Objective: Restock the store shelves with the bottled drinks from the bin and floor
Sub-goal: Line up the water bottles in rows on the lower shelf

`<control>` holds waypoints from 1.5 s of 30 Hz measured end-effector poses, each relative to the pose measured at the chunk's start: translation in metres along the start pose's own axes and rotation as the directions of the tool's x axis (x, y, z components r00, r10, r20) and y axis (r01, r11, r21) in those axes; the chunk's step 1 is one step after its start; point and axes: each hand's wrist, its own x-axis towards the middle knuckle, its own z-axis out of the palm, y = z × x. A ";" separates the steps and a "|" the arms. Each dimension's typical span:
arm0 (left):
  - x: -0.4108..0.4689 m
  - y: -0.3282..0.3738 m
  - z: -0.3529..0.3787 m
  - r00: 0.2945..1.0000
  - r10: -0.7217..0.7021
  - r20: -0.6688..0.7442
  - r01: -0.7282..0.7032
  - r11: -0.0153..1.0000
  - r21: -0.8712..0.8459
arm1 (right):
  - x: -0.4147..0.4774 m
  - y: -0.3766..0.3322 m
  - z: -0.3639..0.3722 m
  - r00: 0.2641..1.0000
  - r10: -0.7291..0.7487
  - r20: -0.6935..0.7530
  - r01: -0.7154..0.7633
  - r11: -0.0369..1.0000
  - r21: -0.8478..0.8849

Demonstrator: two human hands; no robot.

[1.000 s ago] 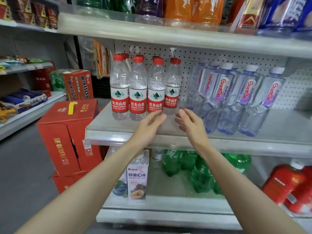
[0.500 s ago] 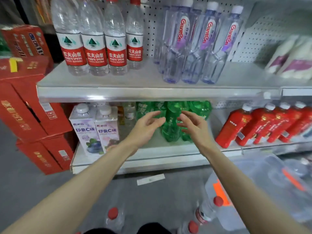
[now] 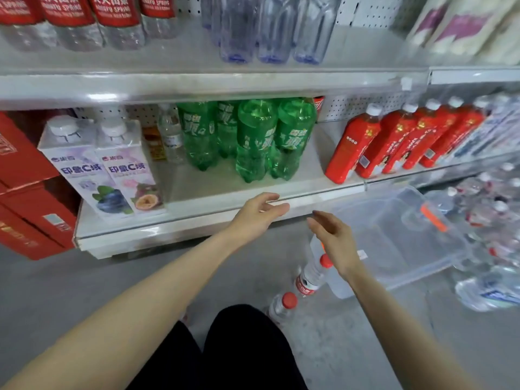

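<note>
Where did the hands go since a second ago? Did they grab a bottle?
Both hands came down from the water bottle shelf. The left hand is now by the lower shelf edge, the right hand above a red-capped bottle on the floor beside the clear bin. Neither grabbed or let go of anything; both stayed open. The green bottles stayed in place.

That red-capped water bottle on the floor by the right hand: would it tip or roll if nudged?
The red-capped bottle looks tall and narrow, so a nudge would probably tip it. Its round body would then likely roll on the flat floor. It seems full, so fairly heavy for its size.
</note>
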 end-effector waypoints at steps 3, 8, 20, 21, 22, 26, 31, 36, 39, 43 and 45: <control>0.006 -0.009 0.011 0.999 -0.028 0.017 0.028 0.999 0.020 | -0.007 0.023 -0.012 0.998 0.059 -0.025 -0.059 0.998 -0.037; 0.011 -0.024 0.021 0.996 -0.076 0.051 0.071 0.994 0.082 | -0.016 0.062 -0.024 0.986 0.136 -0.101 -0.147 0.983 -0.108; 0.007 -0.037 0.010 0.990 -0.107 0.089 0.093 0.984 0.149 | -0.008 0.114 -0.011 0.968 0.180 -0.177 -0.215 0.956 -0.202; 0.006 -0.036 0.007 0.991 -0.105 0.086 0.093 0.986 0.138 | -0.009 0.116 -0.010 0.967 0.171 -0.190 -0.211 0.954 -0.212; 0.006 -0.036 0.004 0.991 -0.106 0.080 0.095 0.987 0.127 | -0.008 0.119 -0.010 0.966 0.165 -0.198 -0.207 0.954 -0.217; 0.002 -0.037 -0.008 0.991 -0.115 0.062 0.108 0.988 0.111 | -0.008 0.109 -0.007 0.973 0.157 -0.172 -0.190 0.961 -0.200; -0.001 -0.033 -0.018 0.994 -0.111 0.016 0.109 0.990 0.090 | 0.004 0.064 0.005 0.997 0.056 -0.058 -0.065 0.984 -0.167; -0.007 -0.032 -0.033 0.993 -0.109 -0.047 0.112 0.991 0.077 | 0.023 -0.002 0.029 0.996 -0.058 0.064 0.056 0.998 0.032; -0.014 -0.028 -0.050 0.991 -0.078 -0.104 0.087 0.992 0.089 | 0.034 -0.037 0.050 0.980 -0.159 0.122 0.154 0.987 0.052; -0.023 -0.014 -0.080 0.976 -0.011 -0.218 0.016 1.000 0.022 | 0.043 -0.094 0.074 0.944 -0.262 0.200 0.239 0.962 0.133; -0.027 -0.008 -0.093 0.973 0.016 -0.231 -0.014 1.000 0.007 | 0.046 -0.125 0.082 0.917 -0.319 0.238 0.286 0.944 0.163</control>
